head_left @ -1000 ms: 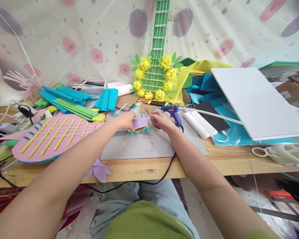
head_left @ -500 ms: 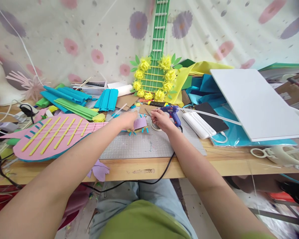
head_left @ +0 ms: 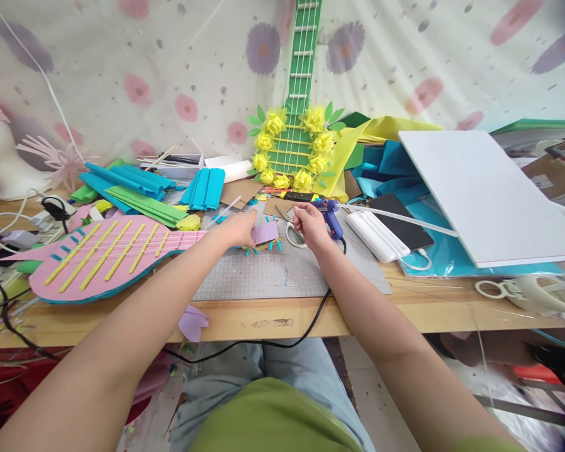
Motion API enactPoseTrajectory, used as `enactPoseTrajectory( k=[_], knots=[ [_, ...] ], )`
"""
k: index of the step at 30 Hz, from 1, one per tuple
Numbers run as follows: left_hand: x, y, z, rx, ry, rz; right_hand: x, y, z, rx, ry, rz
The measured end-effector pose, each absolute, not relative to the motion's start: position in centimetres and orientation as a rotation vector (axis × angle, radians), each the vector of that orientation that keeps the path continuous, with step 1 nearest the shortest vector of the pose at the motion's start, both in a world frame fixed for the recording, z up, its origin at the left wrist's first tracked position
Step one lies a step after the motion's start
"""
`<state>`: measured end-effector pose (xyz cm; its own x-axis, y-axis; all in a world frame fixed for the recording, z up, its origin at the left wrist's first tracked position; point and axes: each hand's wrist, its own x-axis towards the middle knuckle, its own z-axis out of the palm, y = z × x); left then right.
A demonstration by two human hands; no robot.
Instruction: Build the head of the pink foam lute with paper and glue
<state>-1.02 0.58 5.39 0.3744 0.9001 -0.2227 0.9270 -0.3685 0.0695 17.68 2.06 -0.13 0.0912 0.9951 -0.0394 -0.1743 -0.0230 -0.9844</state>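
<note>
My left hand (head_left: 238, 227) rests on the headstock end of a pink paper guitar (head_left: 101, 254), its fingers closed on the lilac headstock piece (head_left: 265, 232) with small blue pegs. My right hand (head_left: 309, 224) is just to the right of it, fingers pinched on something thin that I cannot make out, held above a roll of tape (head_left: 292, 235). Both hands are over a grey cutting mat (head_left: 273, 276). A blue glue gun (head_left: 328, 213) lies right behind my right hand.
A green paper guitar with yellow flowers (head_left: 292, 147) leans on the back wall. Folded blue and green paper (head_left: 136, 188) lies at the back left. A white board (head_left: 484, 194), a phone (head_left: 400, 227) and a white power bank (head_left: 374, 235) lie at the right. A black cable (head_left: 282, 342) hangs over the front edge.
My right hand has lifted slightly and drawn back from the lilac piece. My left hand has stayed on the headstock. The view has shifted a little.
</note>
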Motion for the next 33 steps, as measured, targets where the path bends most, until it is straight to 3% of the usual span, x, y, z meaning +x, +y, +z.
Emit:
enactPoseTrajectory(
  k=[4, 14, 19, 25, 33],
  knots=[
    [-1.3, 0.8, 5.2, 2.432, 1.651, -0.223, 17.8, 1.4, 0.4, -1.21, -1.109, 1.169],
    [-1.8, 0.7, 4.8, 2.419, 1.633, -0.134, 18.9, -3.8, 0.5, -1.285, -2.031, 0.537],
    [-1.8, 0.5, 5.1, 2.491, 1.526, -0.234, 18.2, -4.4, -0.9, -1.381, -2.142, 0.336],
    [-1.7, 0.8, 4.6, 2.543, 1.525, -0.359, 18.1, -4.6, -2.0, -1.204, -2.192, 0.028],
    [-1.4, 1.0, 4.3, 2.588, 1.527, -0.383, 18.4, -4.1, -2.6, -1.119, -2.177, 0.041]
  ],
)
